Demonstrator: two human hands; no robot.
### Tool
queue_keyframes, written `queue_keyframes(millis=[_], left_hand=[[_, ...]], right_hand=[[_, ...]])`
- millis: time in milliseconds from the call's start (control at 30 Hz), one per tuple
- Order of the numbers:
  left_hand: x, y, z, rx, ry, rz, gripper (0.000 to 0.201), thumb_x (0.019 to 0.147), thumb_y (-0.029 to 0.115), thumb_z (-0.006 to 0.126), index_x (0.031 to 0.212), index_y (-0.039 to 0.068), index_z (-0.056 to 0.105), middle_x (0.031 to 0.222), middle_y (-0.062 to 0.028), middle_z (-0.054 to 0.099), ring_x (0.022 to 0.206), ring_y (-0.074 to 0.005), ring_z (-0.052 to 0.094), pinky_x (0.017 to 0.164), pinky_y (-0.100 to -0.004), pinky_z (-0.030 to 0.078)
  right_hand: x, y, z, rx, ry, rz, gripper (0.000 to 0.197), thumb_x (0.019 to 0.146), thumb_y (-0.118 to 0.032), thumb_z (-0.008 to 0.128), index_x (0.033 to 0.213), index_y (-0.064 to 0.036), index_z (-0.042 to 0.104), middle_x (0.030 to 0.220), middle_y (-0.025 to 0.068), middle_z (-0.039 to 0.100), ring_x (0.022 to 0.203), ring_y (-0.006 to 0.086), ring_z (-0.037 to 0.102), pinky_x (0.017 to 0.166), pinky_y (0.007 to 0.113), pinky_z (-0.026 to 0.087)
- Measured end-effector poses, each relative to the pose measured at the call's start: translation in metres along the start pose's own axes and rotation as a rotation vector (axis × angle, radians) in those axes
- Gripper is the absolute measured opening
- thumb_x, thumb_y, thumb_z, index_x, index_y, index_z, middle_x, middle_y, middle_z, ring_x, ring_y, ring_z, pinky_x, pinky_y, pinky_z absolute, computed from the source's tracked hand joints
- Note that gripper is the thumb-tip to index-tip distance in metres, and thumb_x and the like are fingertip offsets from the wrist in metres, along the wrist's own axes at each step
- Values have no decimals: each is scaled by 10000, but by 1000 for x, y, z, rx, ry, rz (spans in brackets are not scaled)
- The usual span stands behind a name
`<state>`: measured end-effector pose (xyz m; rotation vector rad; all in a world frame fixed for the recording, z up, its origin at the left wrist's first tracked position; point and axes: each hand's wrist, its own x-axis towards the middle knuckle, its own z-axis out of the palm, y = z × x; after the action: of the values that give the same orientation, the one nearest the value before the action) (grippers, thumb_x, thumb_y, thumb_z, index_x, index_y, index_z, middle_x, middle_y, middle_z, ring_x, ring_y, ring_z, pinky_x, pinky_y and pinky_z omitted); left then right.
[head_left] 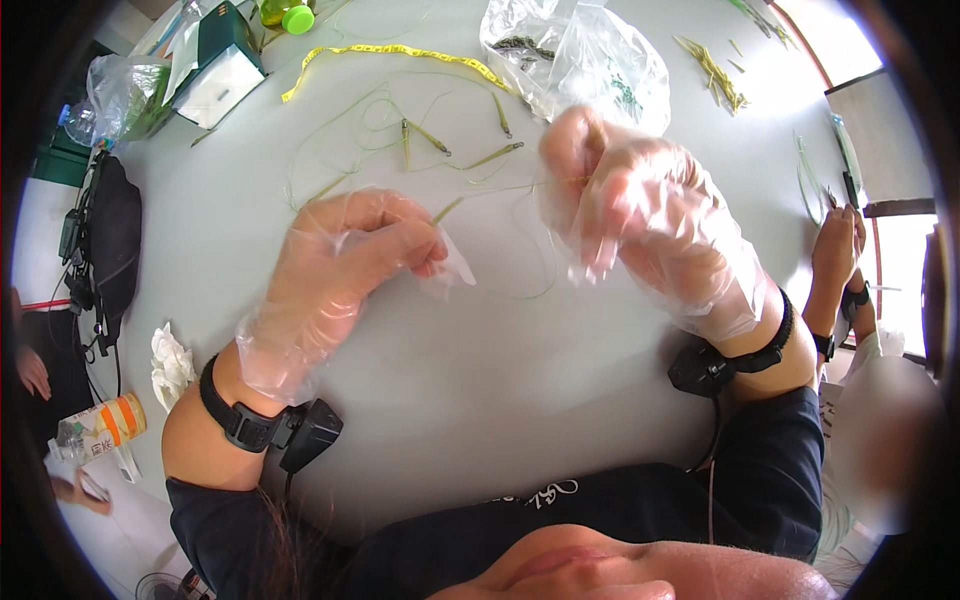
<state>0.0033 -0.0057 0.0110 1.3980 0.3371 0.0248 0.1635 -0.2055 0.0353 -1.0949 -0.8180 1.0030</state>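
— Gloves on both hands, and what are you working on right now?

— I'm stretching a thin green strand (pixel 500 188) between my two hands above the white table (pixel 480 350). My left hand (pixel 350 255) is curled into a loose fist, thumb and forefinger pinching the strand's thicker end (pixel 448 209). My right hand (pixel 640 215) is raised a little higher, fingers bunched tight around the other end; the clear plastic glove is hiding exactly how that pinch sits.

— So which step would you say you're at?

— I'm judging it as mid-handling: one strand is lifted clear of the table, while more like it are lying just beyond my hands, loose strands with dark tips (pixel 430 140) looping across the tabletop.

— What is the next move asking of you?

— A gentle pull, I'm thinking. The strand is fine and could snap or slip out of slick gloves, so both pinches need to be firm and the tension even.

— Anything crowding you?

— A clear plastic bag (pixel 575 55) is sitting just behind my right hand, a yellow measuring tape (pixel 400 52) is curving past the strands, and another person's hand (pixel 838 250) is resting at the table's right edge, well apart from mine.
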Motion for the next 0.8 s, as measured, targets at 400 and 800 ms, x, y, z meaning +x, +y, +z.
queue_keyframes(millis=[400, 800], left_hand=[[-5, 13, 0, 33, -226, -152, 148, 878, 126, 652, 855, -16, 684, 846, -68, 671, 792, -136, 585, 788, -282, 475], [-5, 12, 5, 85, -204, -190, 281, 948, 266, 628, 932, -12, 670, 869, -66, 672, 780, -132, 589, 777, -281, 478]], right_hand=[[-3, -12, 9, -290, -4, 323, 403, 937, -425, 631, 828, -52, 738, 702, 34, 627, 644, 102, 527, 617, 257, 425], [-1, 13, 9, -853, -105, -3, 134, 859, -168, 695, 882, -36, 701, 738, 145, 618, 656, 288, 587, 626, 358, 484]])
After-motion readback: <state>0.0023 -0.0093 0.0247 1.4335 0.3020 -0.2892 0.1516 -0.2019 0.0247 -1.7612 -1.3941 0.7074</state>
